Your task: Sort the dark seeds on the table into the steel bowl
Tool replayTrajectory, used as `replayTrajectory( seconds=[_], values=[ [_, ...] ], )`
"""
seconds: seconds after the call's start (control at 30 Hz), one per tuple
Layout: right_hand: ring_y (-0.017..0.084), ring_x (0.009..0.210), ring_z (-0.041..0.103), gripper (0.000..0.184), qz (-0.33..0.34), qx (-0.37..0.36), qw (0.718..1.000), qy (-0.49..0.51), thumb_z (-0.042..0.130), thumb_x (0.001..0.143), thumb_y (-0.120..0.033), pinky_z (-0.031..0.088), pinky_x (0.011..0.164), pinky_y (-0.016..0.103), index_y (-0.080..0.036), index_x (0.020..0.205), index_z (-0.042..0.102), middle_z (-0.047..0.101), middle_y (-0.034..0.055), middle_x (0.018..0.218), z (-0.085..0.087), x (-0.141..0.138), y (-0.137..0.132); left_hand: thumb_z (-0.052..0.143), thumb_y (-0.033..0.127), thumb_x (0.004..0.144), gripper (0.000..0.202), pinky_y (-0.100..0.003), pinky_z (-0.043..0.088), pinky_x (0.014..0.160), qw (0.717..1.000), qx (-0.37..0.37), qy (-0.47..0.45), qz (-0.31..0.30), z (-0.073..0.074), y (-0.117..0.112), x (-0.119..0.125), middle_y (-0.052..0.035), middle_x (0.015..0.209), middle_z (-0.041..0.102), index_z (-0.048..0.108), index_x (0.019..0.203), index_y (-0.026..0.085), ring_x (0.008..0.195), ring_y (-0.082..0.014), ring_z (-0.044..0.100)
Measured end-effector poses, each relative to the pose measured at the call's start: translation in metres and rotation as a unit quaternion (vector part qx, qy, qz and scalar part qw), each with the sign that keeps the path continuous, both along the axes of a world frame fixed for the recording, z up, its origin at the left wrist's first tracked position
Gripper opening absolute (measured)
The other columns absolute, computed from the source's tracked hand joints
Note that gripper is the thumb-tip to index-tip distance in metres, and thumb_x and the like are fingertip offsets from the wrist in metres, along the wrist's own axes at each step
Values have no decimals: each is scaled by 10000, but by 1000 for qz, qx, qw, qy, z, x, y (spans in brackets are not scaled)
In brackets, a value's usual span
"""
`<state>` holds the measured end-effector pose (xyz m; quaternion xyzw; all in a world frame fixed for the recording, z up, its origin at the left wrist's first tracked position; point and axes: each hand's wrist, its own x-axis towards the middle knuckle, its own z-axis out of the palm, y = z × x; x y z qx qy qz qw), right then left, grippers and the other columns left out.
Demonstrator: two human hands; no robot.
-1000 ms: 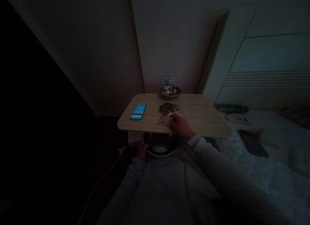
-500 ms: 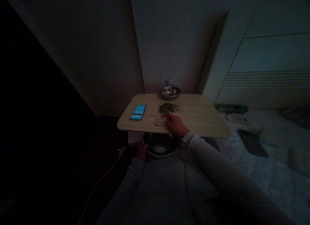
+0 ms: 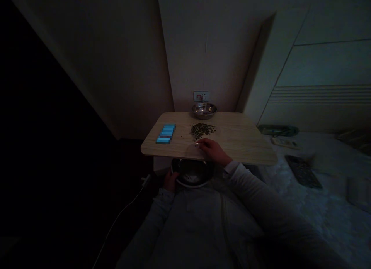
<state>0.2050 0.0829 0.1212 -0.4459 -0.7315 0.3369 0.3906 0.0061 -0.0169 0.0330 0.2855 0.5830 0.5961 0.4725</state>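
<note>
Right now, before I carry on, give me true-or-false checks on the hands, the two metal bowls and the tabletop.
1. The left hand grips the rim of the round metal bowl held below the near edge of the light wooden table. True.
2. The right hand rests inside the small steel bowl at the far edge. False: it lies on the tabletop, just short of the pile of dark green bits.
3. The row of flat blue blocks lies left of that pile. True.
4. The pile sits inside the far bowl. False: it lies loose on the tabletop, in front of it.
</note>
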Motion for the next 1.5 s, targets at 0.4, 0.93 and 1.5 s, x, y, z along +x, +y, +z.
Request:
replayTrajectory(
  seconds=[0.4, 0.93, 1.5],
  values=[
    [190, 728, 577, 274, -175, 0, 981, 86, 505, 731, -277, 484, 785, 343, -195, 917, 690, 655, 10, 715, -13, 27, 21, 636, 353, 438, 329, -353, 440, 790, 1000, -25, -8, -5, 10, -2, -2, -13, 740, 680, 663, 737, 218, 823, -242, 607],
    [188, 692, 568, 273, -192, -6, 978, 87, 498, 726, -285, 473, 732, 325, -198, 906, 683, 630, 1, 677, -14, 28, 20, 642, 352, 435, 309, -346, 445, 753, 1000, -13, -22, -8, 9, -1, 0, -14, 713, 683, 655, 713, 219, 771, -233, 597],
    [186, 682, 574, 313, -169, 6, 985, 34, 494, 739, -271, 472, 730, 326, -181, 952, 705, 659, 17, 710, -11, 28, 18, 652, 328, 455, 279, -354, 475, 769, 1000, -6, -16, -13, 5, 0, -2, -14, 704, 699, 683, 708, 217, 820, -257, 637]
  ],
)
